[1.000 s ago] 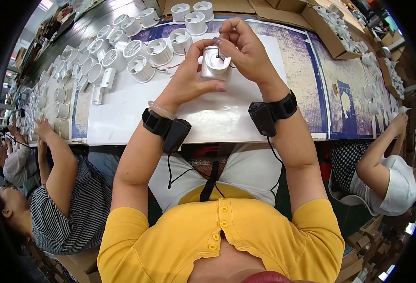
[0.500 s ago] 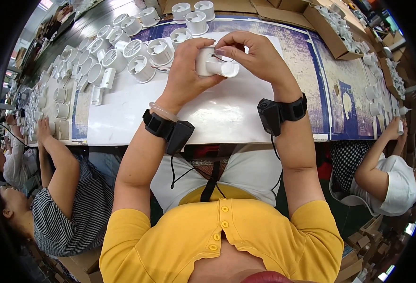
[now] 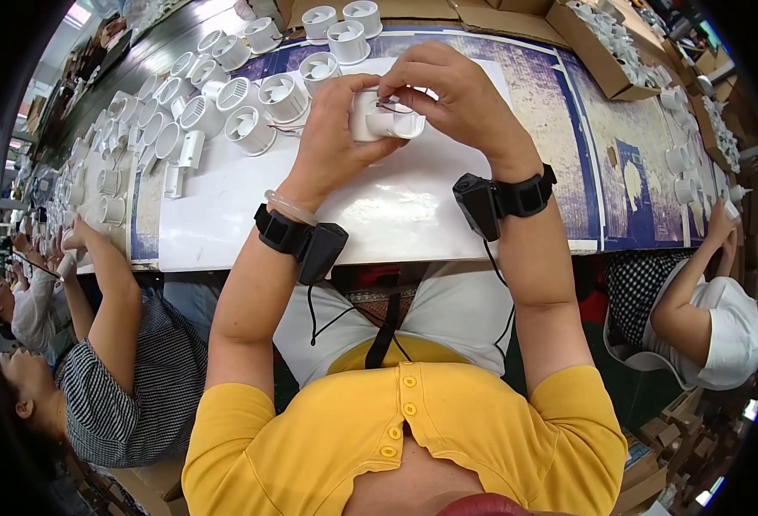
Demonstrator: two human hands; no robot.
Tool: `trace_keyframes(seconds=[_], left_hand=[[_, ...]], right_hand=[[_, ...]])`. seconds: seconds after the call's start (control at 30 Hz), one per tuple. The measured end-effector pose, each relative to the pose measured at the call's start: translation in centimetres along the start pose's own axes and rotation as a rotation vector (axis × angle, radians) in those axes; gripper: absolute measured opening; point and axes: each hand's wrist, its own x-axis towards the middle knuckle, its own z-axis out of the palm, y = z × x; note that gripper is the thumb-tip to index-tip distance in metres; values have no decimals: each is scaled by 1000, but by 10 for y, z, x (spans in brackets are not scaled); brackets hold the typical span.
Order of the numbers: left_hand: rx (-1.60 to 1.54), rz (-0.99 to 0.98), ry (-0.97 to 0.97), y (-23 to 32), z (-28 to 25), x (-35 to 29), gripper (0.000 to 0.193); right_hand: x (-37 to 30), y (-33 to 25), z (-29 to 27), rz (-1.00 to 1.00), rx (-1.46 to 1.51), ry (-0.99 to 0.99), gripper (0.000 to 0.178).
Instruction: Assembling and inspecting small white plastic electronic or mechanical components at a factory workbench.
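My left hand (image 3: pixel 329 133) is wrapped round a white plastic fan housing (image 3: pixel 379 127) with a short round side tube, holding it above the white board (image 3: pixel 379 206). Thin dark wires (image 3: pixel 396 109) come out near the top of that tube. Over them, my right hand (image 3: pixel 452 90) is closed in a pinch, its fingertips on the wires against the housing. The fingertips partly hide where the wires enter. To the left of my left hand stand white round fan units (image 3: pixel 282 96) with blades inside, some with wires trailing.
Many white round housings (image 3: pixel 198 116) crowd the table's left side, beside a small white bracket (image 3: pixel 191 150). An open cardboard box (image 3: pixel 607 56) of small white parts stands far right. Other people work at both sides, one in a striped top (image 3: pixel 129 378) at left.
Both hands and the fan housing have shifted slightly left. My right hand has risen a little and bent more over the wires; the left hand keeps its hold.
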Motion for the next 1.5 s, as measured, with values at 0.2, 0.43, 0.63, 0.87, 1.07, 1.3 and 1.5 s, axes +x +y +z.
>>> trace_keyframes(seconds=[0.2, 0.43, 0.63, 0.87, 1.07, 1.3, 1.5], left_hand=[[-78, -28, -10, -1, 0, 0, 67], [25, 117, -10, 1, -5, 0, 69], [102, 137, 38, 4, -3, 1, 67], [214, 176, 51, 5, -4, 1, 67], [188, 146, 6, 6, -2, 1, 67], [106, 124, -73, 9, -3, 1, 66], [20, 118, -57, 6, -3, 0, 63]], right_hand=[[-4, -3, -9, 121, 135, 3, 16], [-3, -10, -19, 464, 415, -125, 18], [-7, -9, -9, 338, 109, -168, 16], [-6, -11, 2, 370, 113, -128, 13], [-8, -10, 2, 237, 15, -49, 11], [-9, -5, -5, 459, 232, -188, 13], [-10, -6, -4, 461, 303, -162, 14]])
